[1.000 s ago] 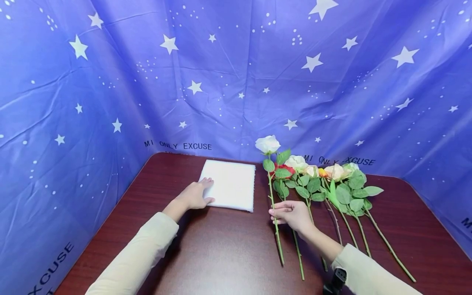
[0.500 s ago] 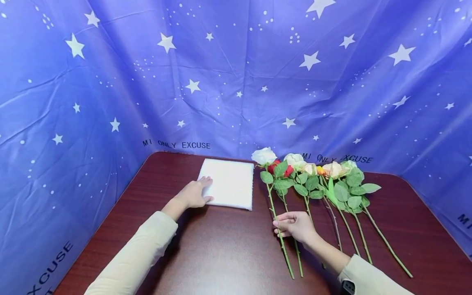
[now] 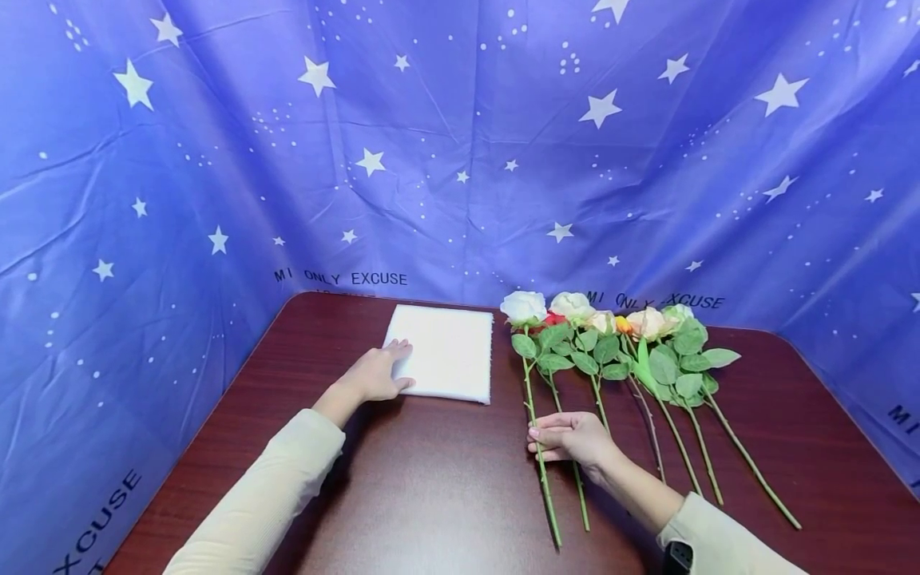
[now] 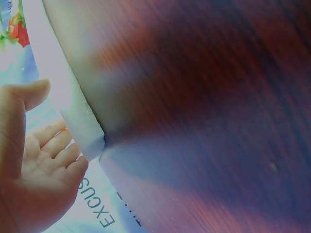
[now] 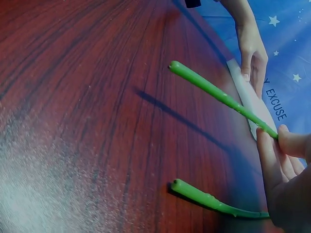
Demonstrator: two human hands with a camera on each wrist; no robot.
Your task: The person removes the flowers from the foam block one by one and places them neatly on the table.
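Observation:
My left hand (image 3: 374, 375) lies with straight, spread fingers on the left edge of a square white foam sheet (image 3: 449, 351), which is flat on the table. In the left wrist view the fingers (image 4: 58, 145) reach over the sheet's edge. My right hand (image 3: 575, 439) pinches the green stem of a white artificial rose (image 3: 525, 307) between thumb and fingers. Its lower stem (image 5: 214, 92) hangs above the table in the right wrist view, casting a shadow. Under it, a second stem (image 5: 209, 199) lies on the table, belonging to the red rose (image 3: 555, 318), mostly hidden by leaves.
A row of artificial flowers lies right of the held rose: a white rose (image 3: 573, 307), an orange tulip bud (image 3: 623, 324) and a peach rose (image 3: 649, 322) among them. The dark red wooden table (image 3: 417, 487) meets a blue star-printed curtain (image 3: 460, 144) behind and at both sides.
The white rose in my right hand has come down toward the table, its bloom now level with the others. My left hand has stayed on the foam sheet.

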